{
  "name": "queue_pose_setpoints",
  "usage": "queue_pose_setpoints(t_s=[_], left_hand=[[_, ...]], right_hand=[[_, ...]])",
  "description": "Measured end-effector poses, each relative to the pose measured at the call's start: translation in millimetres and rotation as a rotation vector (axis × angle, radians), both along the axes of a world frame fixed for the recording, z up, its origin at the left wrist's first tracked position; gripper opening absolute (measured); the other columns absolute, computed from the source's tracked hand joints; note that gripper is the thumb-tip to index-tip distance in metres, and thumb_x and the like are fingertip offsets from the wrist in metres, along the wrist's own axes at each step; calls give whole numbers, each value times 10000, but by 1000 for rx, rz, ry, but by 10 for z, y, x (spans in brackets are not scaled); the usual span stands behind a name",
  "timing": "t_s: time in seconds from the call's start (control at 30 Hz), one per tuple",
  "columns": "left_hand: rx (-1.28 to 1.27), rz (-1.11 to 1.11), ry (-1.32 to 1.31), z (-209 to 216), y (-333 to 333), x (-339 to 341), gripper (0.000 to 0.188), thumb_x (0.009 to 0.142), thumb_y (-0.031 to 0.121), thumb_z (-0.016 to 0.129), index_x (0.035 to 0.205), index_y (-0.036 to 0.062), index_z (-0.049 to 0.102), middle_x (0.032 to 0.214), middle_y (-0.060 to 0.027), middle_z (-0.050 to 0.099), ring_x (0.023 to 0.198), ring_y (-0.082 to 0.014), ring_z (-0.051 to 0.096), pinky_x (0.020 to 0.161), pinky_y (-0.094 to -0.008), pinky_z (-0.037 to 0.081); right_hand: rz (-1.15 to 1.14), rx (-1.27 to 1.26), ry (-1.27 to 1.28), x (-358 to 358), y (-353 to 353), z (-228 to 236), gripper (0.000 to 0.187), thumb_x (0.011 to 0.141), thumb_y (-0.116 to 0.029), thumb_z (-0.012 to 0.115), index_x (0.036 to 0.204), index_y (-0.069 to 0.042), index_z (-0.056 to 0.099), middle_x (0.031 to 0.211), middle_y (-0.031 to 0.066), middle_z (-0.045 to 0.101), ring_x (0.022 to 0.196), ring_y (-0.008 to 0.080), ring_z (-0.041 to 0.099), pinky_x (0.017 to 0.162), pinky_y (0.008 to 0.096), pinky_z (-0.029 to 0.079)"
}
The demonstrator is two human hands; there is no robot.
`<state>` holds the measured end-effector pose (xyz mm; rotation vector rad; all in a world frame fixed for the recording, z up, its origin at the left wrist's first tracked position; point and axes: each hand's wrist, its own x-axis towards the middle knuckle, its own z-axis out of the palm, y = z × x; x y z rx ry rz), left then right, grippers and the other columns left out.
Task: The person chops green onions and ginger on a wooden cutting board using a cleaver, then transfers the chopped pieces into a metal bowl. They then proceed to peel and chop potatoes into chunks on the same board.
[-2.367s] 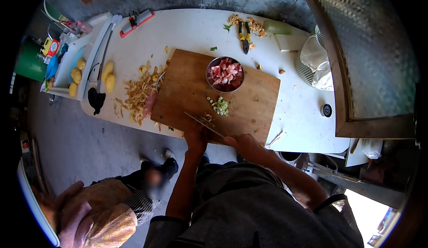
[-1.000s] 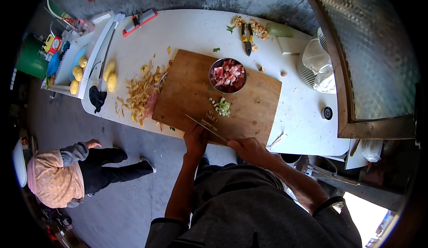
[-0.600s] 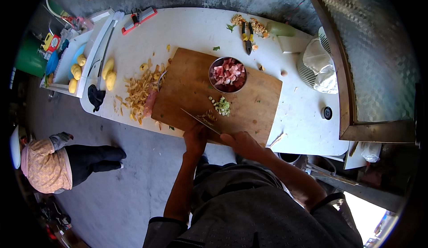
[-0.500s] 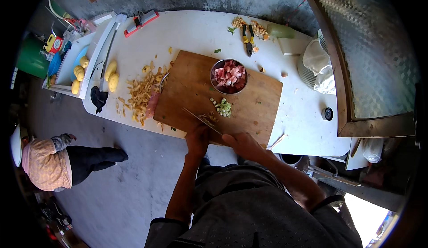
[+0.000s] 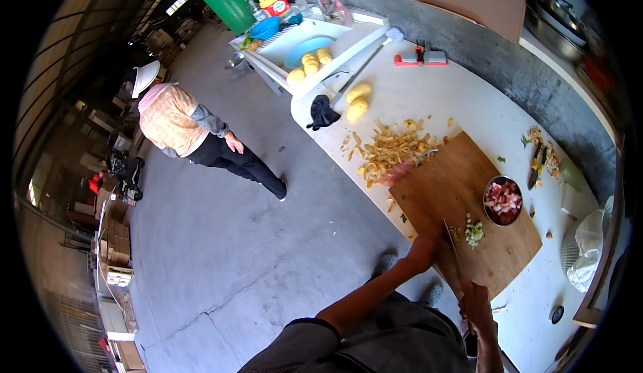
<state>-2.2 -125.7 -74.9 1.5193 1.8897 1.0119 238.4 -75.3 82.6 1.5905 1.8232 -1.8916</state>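
My right hand [image 5: 475, 302] is closed round the handle of a knife [image 5: 452, 244], its narrow-looking blade edge-up to view over a wooden cutting board [image 5: 492, 266]. Close beside the blade, my left hand [image 5: 423, 251] rests at the board's near edge with fingers curled; what they hold is hidden. Small brownish slices [image 5: 457, 233] lie just past the blade. Next to them sits a little heap of chopped green and white scallion [image 5: 474, 232]. A metal bowl of cut pink meat [image 5: 503, 201] stands farther back on the board.
Peelings [image 5: 385, 148] are heaped left of the board. Potatoes [image 5: 358, 101] and a black cloth [image 5: 323, 112] lie beyond, near a sink [image 5: 274, 54]. Pliers [image 5: 536, 165] lie at the right, and a white bag [image 5: 588, 245] nearby. Another person [image 5: 177, 118] walks on the floor at left.
The view has swung left, so the board and both hands appear farther right and more of the floor shows. The other person has taken a step. The knife stays in my right hand.
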Motion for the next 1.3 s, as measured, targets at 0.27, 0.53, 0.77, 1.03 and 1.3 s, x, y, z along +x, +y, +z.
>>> queue_pose_setpoints(t_s=[0.27, 0.53, 0.77, 1.03, 1.3], left_hand=[[128, 18, -21, -57, 95, 55, 248, 943, 101, 585, 1123, -24, 701, 1172, -268, 684, 1147, -470, 657, 997, -498, 543], [186, 37, -7, -62, 91, 79, 256, 954, 134, 572, 1132, -23, 667, 1157, -254, 658, 1156, -457, 617, 1030, -496, 498], [160, 155, -139, 196, 117, 141, 162, 912, 134, 626, 992, 5, 683, 1110, -216, 641, 1088, -443, 616, 930, -501, 528], [190, 17, 162, -24, 95, 101, 147, 888, 81, 623, 994, 14, 698, 1123, -217, 661, 1110, -453, 625, 909, -503, 557], [170, 75, 22, 29, -9, 35, 222, 859, 60, 649, 1061, 62, 742, 1101, -215, 720, 1048, -475, 685, 862, -544, 564]], right_hand=[[0, 0, -10, -6, 211, -470, 559, 1120, -522, 508, 768, -87, 534, 537, 3, 490, 425, 116, 484, 385, 303, 363], [6, 125, 99, -164, 156, -482, 587, 1129, -530, 492, 774, -71, 580, 518, 25, 500, 405, 142, 502, 381, 330, 366], [85, 341, 173, -210, 314, -937, 573, 1144, -483, 472, 767, -65, 582, 511, 24, 484, 394, 143, 487, 380, 340, 346], [19, 133, 41, -109, 41, -346, 558, 1149, -461, 484, 814, -39, 628, 516, 30, 486, 417, 150, 519, 387, 351, 386], [175, 342, 55, 14, -2, -283, 452, 1132, -400, 547, 1184, 4, 742, 876, 239, 699, 817, 312, 715, 741, 445, 545]])
